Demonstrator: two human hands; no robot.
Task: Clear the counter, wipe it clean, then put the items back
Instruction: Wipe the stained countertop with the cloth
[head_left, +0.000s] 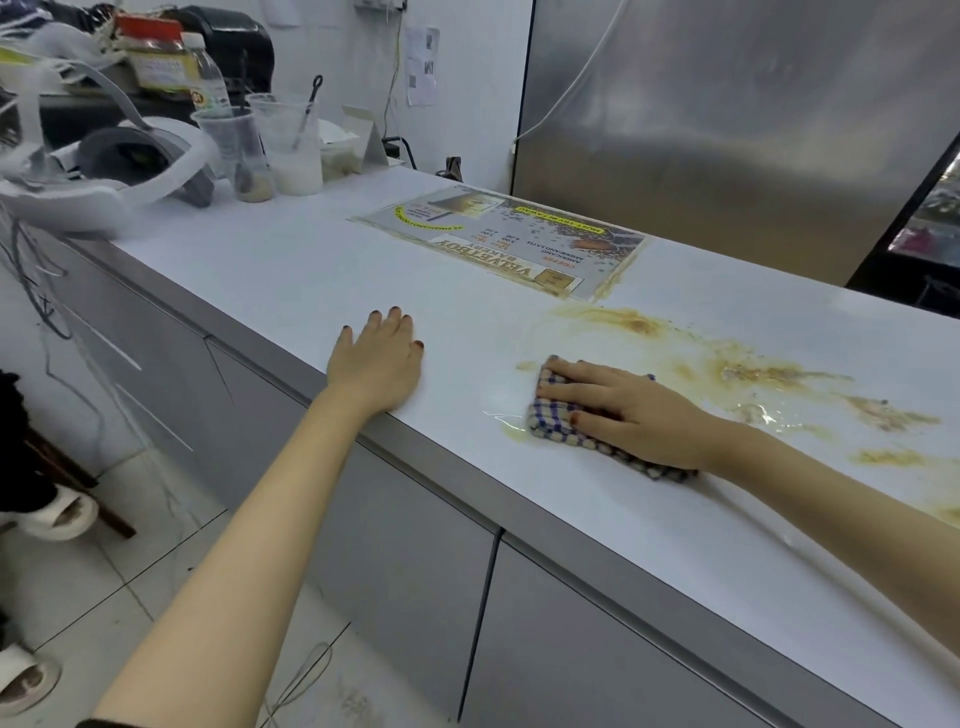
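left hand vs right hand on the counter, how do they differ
The left hand lies flat on bare counter; the right hand presses a checked cloth. The left hand sits on a clean patch, the right hand beside the brown spill. Both are flat, with dark nails.

Lighting: bright, even, cool white, probably from ceiling fixtures out of frame.
Shadows: faint and soft-edged throughout.
Glare: small wet glints on the spill (753, 374) at 3 o'clock; pale sheen across the counter (291, 270); broad dull reflections on the steel panel (727, 130) at 1 o'clock.
Distortion: wide-angle bowing, strongest at the edges.
Focus: centre sharp; piled items (62, 104) at 10 o'clock smeared and stretched.
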